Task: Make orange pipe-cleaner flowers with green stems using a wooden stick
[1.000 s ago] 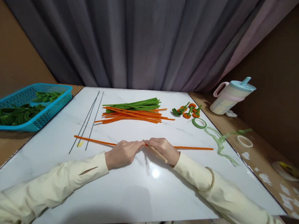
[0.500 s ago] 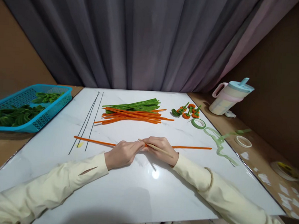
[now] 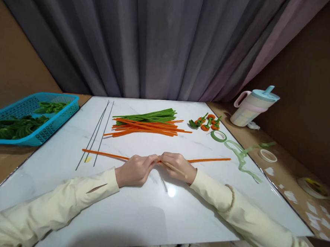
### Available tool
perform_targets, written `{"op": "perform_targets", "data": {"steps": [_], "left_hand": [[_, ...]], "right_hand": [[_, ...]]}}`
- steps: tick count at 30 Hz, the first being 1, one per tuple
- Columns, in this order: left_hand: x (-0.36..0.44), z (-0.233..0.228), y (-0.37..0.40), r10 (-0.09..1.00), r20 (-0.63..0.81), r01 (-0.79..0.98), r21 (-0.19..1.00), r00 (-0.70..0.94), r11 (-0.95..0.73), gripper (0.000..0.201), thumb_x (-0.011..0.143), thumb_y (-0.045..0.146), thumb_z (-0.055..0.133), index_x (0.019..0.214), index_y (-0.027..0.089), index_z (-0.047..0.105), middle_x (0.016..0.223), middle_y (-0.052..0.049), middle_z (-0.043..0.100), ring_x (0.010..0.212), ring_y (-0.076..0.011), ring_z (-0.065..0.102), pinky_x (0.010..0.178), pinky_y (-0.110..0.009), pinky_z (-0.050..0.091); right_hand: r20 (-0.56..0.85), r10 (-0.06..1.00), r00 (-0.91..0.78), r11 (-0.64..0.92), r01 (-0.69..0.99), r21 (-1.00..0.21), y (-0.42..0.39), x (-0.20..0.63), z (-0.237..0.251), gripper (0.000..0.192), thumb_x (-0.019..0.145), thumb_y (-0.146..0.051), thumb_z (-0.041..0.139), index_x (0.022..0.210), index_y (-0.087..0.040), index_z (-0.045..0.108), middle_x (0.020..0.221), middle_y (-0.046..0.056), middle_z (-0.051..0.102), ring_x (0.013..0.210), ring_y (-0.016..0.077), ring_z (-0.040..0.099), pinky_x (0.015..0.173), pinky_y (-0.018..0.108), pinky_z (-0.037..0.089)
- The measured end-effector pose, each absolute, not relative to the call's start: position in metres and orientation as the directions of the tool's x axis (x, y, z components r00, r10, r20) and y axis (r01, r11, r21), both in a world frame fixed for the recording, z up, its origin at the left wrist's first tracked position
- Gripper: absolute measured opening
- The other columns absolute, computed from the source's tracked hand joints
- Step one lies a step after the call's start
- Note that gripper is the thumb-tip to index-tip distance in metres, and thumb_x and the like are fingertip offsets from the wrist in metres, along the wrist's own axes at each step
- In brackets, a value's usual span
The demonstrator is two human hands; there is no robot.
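Both grips pinched on orange pipe cleaner (image 3: 207, 160), over white marble tabletop (image 3: 137, 207), grey curtain (image 3: 159, 41) behind.

One head view only, looking forward and down across the white tabletop (image 3: 137, 207) from its near edge, close above it, facing the grey curtain (image 3: 159, 41) along the far edge.
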State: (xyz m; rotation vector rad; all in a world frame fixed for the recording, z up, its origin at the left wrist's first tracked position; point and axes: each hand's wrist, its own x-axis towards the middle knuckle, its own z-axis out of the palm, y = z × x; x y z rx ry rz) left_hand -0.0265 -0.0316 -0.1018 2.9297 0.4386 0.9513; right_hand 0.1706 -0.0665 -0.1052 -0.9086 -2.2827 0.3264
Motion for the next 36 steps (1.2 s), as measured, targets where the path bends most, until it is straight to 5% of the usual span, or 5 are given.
{"op": "perform_targets", "data": {"steps": [6, 12, 26, 36], "left_hand": [[-0.027, -0.104, -0.032, 0.244, 0.58, 0.241, 0.083, 0.777, -0.967, 0.017, 0.093, 0.015, 0.032, 0.108, 0.013, 0.039, 0.074, -0.005, 0.068, 0.05, -0.0168, 0.065, 0.041, -0.024, 0.045], [-0.028, -0.104, -0.033, 0.241, 0.58, 0.237, 0.085, 0.778, -0.968, 0.016, 0.092, 0.015, 0.031, 0.107, 0.015, 0.038, 0.073, -0.005, 0.067, 0.048, -0.0153, 0.063, 0.04, -0.023, 0.042], [-0.027, -0.102, -0.033, 0.22, 0.535, 0.19, 0.111, 0.816, -0.975, 0.013, 0.092, 0.015, 0.031, 0.099, 0.015, 0.042, 0.062, -0.001, 0.063, 0.046, -0.0146, 0.06, 0.042, -0.022, 0.041], [-0.025, -0.101, -0.033, 0.401, 0.502, 0.362, 0.178, 0.766, -0.915, 0.023, 0.091, 0.023, 0.042, 0.109, 0.013, 0.05, 0.083, -0.007, 0.07, 0.073, -0.0195, 0.068, 0.058, -0.027, 0.052]], "right_hand": [[0.447, 0.66, -0.604, 0.751, 0.552, -0.363, -0.065, 0.172, -0.108, 0.025, 0.088, -0.009, 0.038, 0.095, -0.013, 0.062, 0.073, 0.006, 0.056, 0.06, 0.0137, 0.052, 0.057, 0.023, 0.044], [0.476, 0.659, -0.582, 0.752, 0.513, -0.413, -0.065, 0.168, -0.107, 0.028, 0.095, -0.026, 0.04, 0.09, -0.012, 0.063, 0.073, 0.006, 0.056, 0.064, 0.0138, 0.054, 0.061, 0.023, 0.046], [0.452, 0.696, -0.558, 0.716, 0.491, -0.496, -0.067, 0.167, -0.101, 0.04, 0.097, -0.031, 0.034, 0.08, -0.013, 0.065, 0.072, 0.006, 0.054, 0.059, 0.0111, 0.051, 0.058, 0.022, 0.044], [0.465, 0.747, -0.475, 0.662, 0.468, -0.586, -0.057, 0.182, -0.092, 0.025, 0.09, -0.034, 0.051, 0.09, -0.014, 0.065, 0.085, 0.01, 0.063, 0.072, 0.0152, 0.061, 0.068, 0.026, 0.05]]}}
